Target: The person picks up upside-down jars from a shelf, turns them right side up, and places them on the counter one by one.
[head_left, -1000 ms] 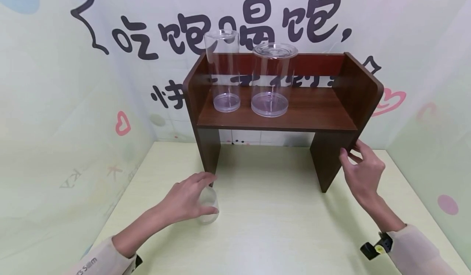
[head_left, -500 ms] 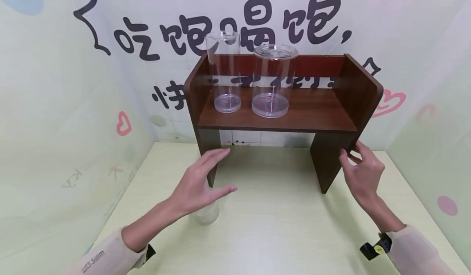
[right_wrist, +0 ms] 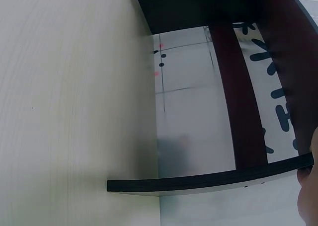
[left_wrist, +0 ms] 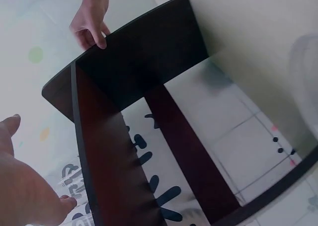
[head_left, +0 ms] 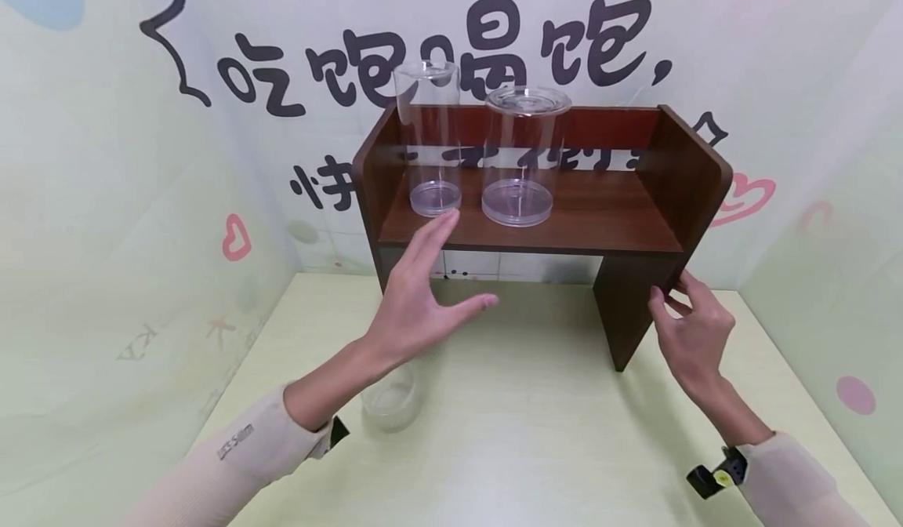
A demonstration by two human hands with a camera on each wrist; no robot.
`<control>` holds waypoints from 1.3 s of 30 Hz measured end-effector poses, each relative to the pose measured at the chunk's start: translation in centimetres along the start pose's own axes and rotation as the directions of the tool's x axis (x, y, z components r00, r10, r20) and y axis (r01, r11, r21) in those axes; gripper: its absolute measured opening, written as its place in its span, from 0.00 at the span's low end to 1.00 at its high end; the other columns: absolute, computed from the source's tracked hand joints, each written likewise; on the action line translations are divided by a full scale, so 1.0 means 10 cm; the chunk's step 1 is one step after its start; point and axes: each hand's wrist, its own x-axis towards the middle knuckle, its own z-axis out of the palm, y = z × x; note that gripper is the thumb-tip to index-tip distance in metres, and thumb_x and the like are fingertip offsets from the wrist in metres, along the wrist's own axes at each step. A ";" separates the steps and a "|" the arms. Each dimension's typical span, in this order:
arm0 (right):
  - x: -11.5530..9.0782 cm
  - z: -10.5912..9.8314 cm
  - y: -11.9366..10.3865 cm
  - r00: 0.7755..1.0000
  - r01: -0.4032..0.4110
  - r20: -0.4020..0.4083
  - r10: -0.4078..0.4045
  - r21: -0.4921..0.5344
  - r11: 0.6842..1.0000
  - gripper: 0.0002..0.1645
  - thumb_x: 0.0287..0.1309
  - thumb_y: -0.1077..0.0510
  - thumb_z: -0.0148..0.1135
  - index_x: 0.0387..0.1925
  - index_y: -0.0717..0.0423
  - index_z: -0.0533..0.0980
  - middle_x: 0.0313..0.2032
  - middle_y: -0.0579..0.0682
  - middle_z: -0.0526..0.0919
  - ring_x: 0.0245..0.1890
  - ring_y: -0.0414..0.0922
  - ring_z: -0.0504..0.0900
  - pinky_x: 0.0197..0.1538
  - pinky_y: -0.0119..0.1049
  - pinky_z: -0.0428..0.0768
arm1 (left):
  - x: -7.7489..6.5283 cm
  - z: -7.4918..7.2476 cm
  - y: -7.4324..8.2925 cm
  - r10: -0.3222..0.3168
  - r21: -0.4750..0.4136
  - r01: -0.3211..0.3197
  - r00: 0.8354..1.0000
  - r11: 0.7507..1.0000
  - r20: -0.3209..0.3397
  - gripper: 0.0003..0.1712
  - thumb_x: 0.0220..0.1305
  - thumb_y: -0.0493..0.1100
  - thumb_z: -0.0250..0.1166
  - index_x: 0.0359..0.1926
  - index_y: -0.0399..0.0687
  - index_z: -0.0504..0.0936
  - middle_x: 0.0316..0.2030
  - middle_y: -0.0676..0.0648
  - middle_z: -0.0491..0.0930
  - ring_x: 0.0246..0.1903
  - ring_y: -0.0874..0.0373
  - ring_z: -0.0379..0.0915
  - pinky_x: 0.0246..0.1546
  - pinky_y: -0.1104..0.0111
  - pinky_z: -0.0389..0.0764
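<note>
One small clear cup (head_left: 390, 401) sits on the table (head_left: 536, 448) just below the left wrist, untouched. Left hand (head_left: 423, 299) is raised above it, fingers straight and spread, holding nothing, fingertips near the front edge of the shelf (head_left: 536, 233). Right hand (head_left: 694, 335) is at the shelf's right side panel, fingers loosely bent, tips seemingly touching its edge; a firm grip can't be confirmed. Beyond the left hand, two clear jars stand on the shelf: tall narrow jar (head_left: 429, 139), wider lidded jar (head_left: 522, 158).
</note>
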 end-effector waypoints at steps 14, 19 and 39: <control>-0.02 0.01 0.04 1.000 -0.004 -0.014 0.004 0.002 1.000 0.18 0.57 0.75 0.69 0.50 0.72 0.84 0.43 0.68 0.89 0.46 0.17 0.78 0.47 0.08 0.75 | 0.65 0.15 0.12 -0.069 0.083 0.073 0.996 0.994 -0.060 0.64 0.56 0.59 0.82 0.84 0.47 0.56 0.82 0.45 0.56 0.80 0.52 0.54 0.77 0.48 0.68; -0.02 0.01 0.03 1.000 -0.002 -0.014 0.002 0.007 1.000 0.17 0.57 0.75 0.68 0.50 0.72 0.84 0.43 0.68 0.89 0.46 0.16 0.78 0.47 0.09 0.76 | 0.82 0.21 0.12 -0.075 0.090 0.082 0.994 0.993 -0.084 0.63 0.57 0.59 0.81 0.84 0.47 0.56 0.82 0.44 0.56 0.80 0.52 0.54 0.79 0.50 0.65; -0.03 0.03 0.04 0.999 -0.011 -0.030 0.011 -0.008 1.000 0.18 0.55 0.76 0.71 0.50 0.72 0.84 0.41 0.69 0.89 0.45 0.17 0.78 0.48 0.08 0.75 | 1.30 0.42 0.15 -0.059 0.158 0.090 0.980 0.983 -0.191 0.61 0.59 0.58 0.80 0.84 0.47 0.57 0.82 0.40 0.54 0.78 0.46 0.61 0.75 0.59 0.71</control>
